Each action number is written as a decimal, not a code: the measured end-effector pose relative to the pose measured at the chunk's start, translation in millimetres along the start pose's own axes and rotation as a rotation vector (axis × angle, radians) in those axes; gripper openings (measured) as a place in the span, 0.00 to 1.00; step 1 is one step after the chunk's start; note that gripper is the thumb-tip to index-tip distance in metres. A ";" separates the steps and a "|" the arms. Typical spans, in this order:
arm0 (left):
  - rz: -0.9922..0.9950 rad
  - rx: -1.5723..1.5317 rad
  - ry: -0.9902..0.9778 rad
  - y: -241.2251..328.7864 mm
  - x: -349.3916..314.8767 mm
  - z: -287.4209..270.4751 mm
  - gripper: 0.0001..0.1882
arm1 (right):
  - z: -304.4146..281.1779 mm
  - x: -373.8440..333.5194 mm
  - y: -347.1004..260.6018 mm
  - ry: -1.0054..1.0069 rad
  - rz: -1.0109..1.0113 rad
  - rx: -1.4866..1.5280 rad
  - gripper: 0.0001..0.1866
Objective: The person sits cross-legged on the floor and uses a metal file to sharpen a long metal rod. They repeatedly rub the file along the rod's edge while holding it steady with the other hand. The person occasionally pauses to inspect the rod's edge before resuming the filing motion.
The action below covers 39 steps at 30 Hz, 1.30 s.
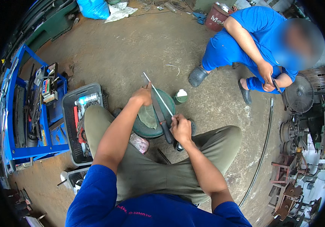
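A thin, pale metal rod (161, 97) slants over a round green drum-like stand (166, 108). Its near end is pinched in my right hand (181, 129), fingers closed. Farther up, my left hand (143, 95) has its fingers closed on the rod close to the far tip. Under the rod, a long flat tool with a dark handle (166, 131), which looks like a file, lies across the stand's top. Beside it is a greenish cloth (147, 116), partly hidden by my left forearm. A small green cup (181, 97) with something white in it stands right of the stand.
A grey crate (70, 128) of tools and bottles sits left of my knee, next to a blue metal rack (37, 151). A person in blue (226, 49) sits at the far right, holding a dark tool. A long hose (263, 151) and a fan (299, 92) are on the right.
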<state>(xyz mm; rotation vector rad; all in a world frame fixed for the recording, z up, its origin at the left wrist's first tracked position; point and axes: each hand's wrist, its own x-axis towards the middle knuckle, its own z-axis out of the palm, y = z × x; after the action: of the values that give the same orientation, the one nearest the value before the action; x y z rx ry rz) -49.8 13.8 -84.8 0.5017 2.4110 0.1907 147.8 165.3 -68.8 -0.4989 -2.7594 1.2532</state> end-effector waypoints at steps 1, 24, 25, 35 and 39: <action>-0.013 -0.014 0.004 -0.1 0.6 -0.4 0.49 | -2.6 1.1 -5.2 0.096 -0.067 -0.028 0.08; -0.048 0.001 0.008 -8.9 7.5 0.5 0.33 | -20.3 4.1 -29.9 0.210 -0.138 0.001 0.11; -0.051 0.003 0.000 -7.6 3.8 -3.0 0.33 | -19.9 4.6 -29.8 0.180 -0.142 -0.051 0.11; -0.110 0.047 -0.022 -8.7 -6.0 -11.3 0.22 | -5.0 2.9 -9.5 0.002 0.034 -0.294 0.17; 0.025 0.164 -0.057 -18.3 13.6 -3.8 0.27 | -0.5 5.1 -2.8 -0.020 0.104 -0.260 0.20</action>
<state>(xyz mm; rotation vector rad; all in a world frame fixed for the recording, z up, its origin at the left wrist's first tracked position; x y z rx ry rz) -67.4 2.5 -94.5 0.6032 2.3769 -0.0105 142.3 165.6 -66.8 -0.6593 -2.9641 0.9231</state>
